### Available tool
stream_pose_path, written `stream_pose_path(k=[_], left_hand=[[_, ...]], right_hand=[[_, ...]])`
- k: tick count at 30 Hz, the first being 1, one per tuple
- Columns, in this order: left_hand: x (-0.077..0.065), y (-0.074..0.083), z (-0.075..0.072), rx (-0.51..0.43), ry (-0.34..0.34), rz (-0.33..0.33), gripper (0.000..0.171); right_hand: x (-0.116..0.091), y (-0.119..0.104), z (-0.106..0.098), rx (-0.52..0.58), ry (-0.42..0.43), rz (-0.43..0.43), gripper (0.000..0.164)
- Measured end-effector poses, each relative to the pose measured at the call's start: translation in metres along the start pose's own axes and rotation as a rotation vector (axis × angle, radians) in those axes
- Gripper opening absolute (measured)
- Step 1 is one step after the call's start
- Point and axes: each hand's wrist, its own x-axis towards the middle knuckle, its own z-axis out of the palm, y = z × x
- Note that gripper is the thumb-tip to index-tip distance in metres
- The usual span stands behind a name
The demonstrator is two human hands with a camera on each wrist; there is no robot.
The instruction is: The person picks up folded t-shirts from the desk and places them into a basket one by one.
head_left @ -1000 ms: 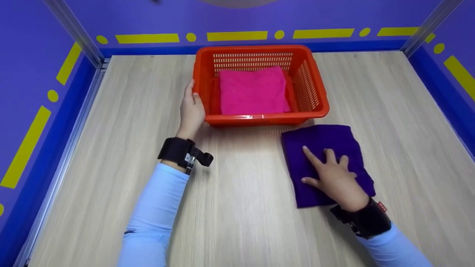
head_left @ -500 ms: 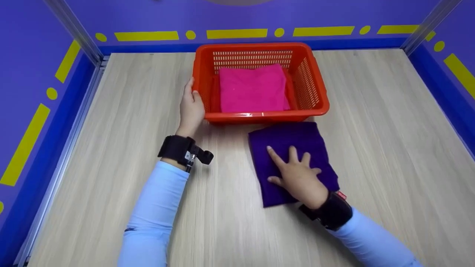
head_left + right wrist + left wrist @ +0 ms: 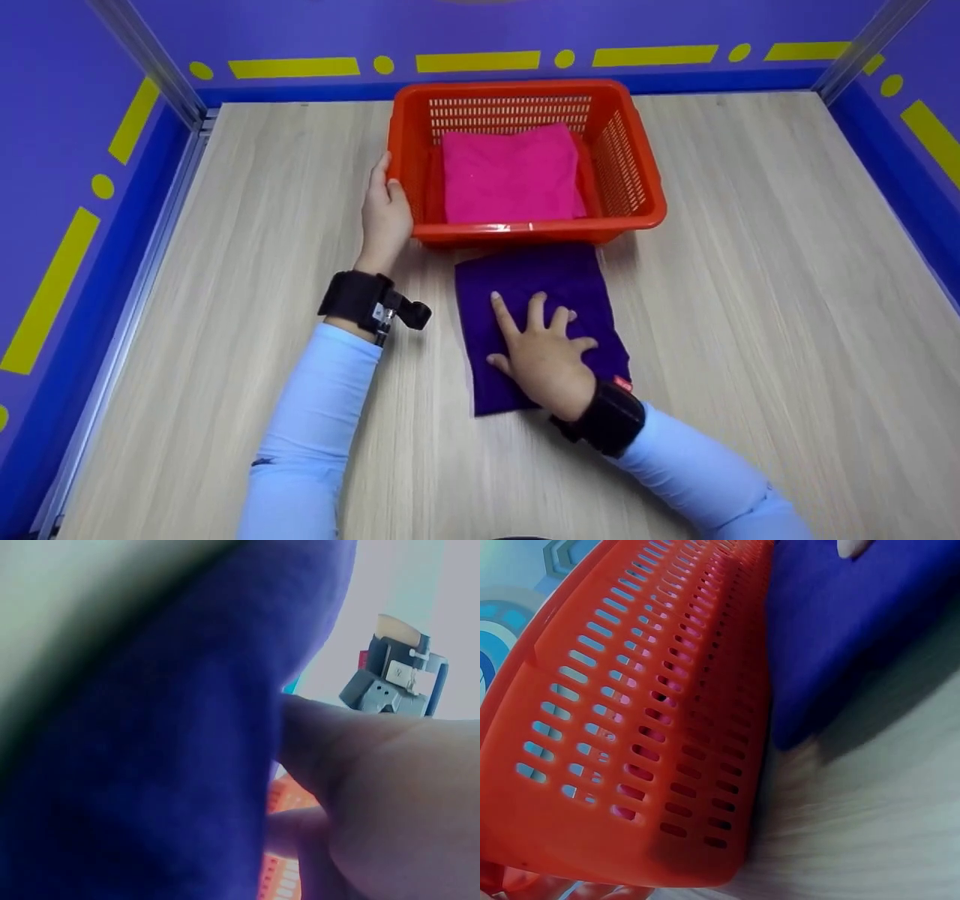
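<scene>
A red plastic basket (image 3: 525,234) stands at the back of the table with a folded pink cloth (image 3: 510,176) inside. My left hand (image 3: 386,217) holds the basket's left side at the rim; in the left wrist view its fingers show partly at the bottom left corner, below the slotted wall. Just in front of the basket lies a folded purple cloth (image 3: 480,315), its far edge close against the front wall. My right hand (image 3: 547,360) rests on this cloth with spread fingers. In the right wrist view the purple cloth (image 3: 150,765) fills much of the frame, blurred.
Pale wood-grain table (image 3: 750,315) extends on both sides of the basket. Blue walls (image 3: 480,30) with yellow marks enclose the back and sides, with metal posts (image 3: 169,67) in the corners. A dark curved edge shows at the bottom of the head view.
My right hand has slid the purple cloth leftward over the table, from the basket's front right corner to in front of its middle. My left hand stays on the basket's side.
</scene>
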Motion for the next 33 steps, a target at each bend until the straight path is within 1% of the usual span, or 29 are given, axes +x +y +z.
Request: stream_pose_path(k=[3, 7, 16, 20, 24, 27, 29, 33], left_hand=[[0.000, -0.001, 0.000, -0.005, 0.000, 0.006, 0.049], [0.000, -0.001, -0.001, -0.011, -0.002, 0.012, 0.049], [0.001, -0.001, 0.000, -0.005, 0.014, 0.006, 0.049], [0.001, -0.001, 0.001, -0.022, 0.007, -0.003, 0.049], [0.002, -0.002, 0.000, -0.015, 0.001, -0.013, 0.049], [0.002, -0.002, -0.002, -0.035, -0.015, -0.028, 0.049], [0.002, -0.001, -0.004, -0.072, -0.034, -0.033, 0.050], [-0.001, 0.000, -0.008, -0.124, -0.081, -0.040, 0.052]], right_hand=[[0.000, -0.007, 0.000, -0.008, 0.018, 0.001, 0.078], [0.004, -0.013, -0.001, 0.009, -0.004, 0.018, 0.078], [0.009, -0.019, -0.004, 0.012, -0.006, 0.046, 0.079], [0.014, -0.021, -0.004, 0.022, -0.019, 0.062, 0.080], [0.016, -0.022, -0.004, 0.022, -0.024, 0.069, 0.080], [0.016, -0.022, -0.005, 0.027, -0.023, 0.063, 0.080], [0.015, -0.021, -0.006, 0.036, -0.026, 0.055, 0.080], [0.013, -0.015, -0.010, 0.085, -0.059, 0.024, 0.079]])
